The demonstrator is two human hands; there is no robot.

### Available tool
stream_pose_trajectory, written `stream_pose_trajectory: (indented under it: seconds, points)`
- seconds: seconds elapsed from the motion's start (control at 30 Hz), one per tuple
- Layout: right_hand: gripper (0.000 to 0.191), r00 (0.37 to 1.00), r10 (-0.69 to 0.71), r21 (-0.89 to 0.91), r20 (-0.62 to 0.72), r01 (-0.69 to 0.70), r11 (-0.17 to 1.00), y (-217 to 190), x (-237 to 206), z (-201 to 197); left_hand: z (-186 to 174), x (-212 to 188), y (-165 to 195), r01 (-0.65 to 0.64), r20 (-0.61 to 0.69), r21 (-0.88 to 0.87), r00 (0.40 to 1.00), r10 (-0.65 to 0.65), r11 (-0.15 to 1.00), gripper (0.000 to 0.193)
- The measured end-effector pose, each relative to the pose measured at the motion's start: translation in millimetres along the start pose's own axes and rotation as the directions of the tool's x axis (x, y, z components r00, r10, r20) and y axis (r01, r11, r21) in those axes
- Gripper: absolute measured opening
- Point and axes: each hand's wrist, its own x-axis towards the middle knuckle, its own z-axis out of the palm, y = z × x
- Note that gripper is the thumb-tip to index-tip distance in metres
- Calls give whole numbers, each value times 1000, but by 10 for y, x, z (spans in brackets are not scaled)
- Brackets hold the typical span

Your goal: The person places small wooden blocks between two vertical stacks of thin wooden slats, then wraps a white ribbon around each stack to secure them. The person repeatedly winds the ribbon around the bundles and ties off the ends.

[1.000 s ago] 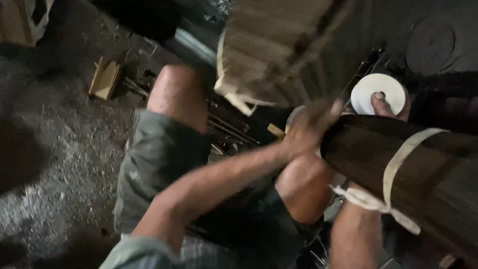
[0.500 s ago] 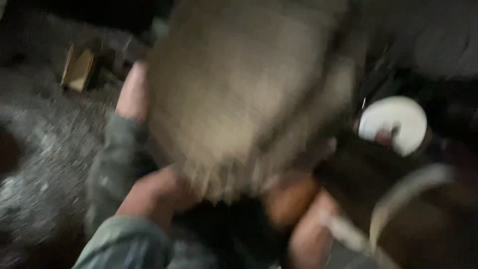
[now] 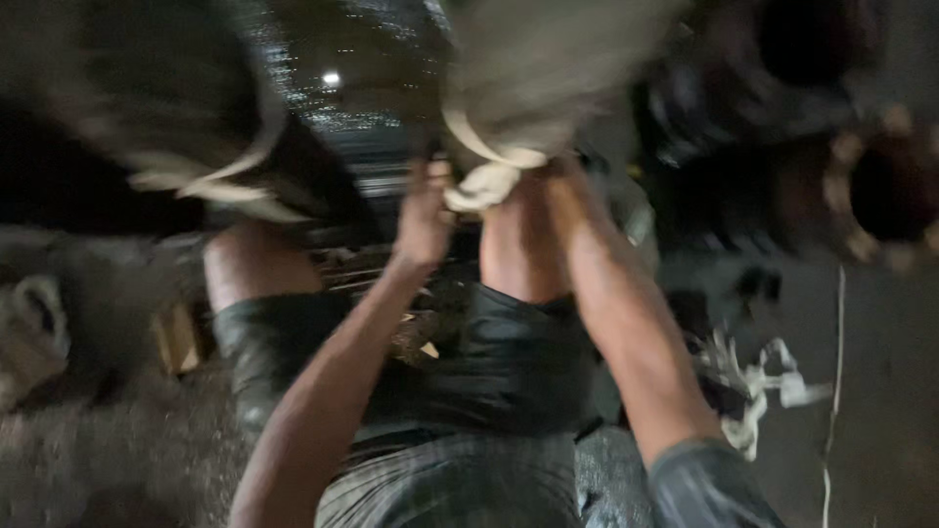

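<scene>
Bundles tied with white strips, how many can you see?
2. One bundle is at top middle, where both hands meet its white knot. Another bundle lies at top left. The picture is blurry, so more may be hidden.

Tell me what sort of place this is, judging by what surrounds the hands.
Probably a dim, rough workshop or work yard with work done at ground level, though the view is blurred. The gritty grey ground, pale cloth strips scattered on the floor, and a tan bundle tied with a pale cloth band, which both hands reach for, suggest it.
</scene>
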Motion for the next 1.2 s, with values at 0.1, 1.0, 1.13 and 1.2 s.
stream_pose_trajectory:
  seconds: [0.1, 1.0, 1.13, 1.2]
  points:
    - [76, 994, -64, 57, -83, 69, 996, -82, -52, -105, 21, -392, 65, -220, 62, 304, 976, 211, 927, 61]
    - [89, 899, 388, 210, 204, -427, 880, -1108, -2638, -338, 1, -726, 1103, 429, 334, 224, 809, -483, 875, 56]
    - [86, 782, 450, 132, 431, -548, 826, -1227, -2224, -165, -334, -502, 1156, 490, 338, 188, 782, -524, 851, 51]
    - [85, 751, 471, 109, 462, -576, 810, -1214, -2071, -39, -419, -491, 1157, 535, 315, 38, 795, -518, 844, 47]
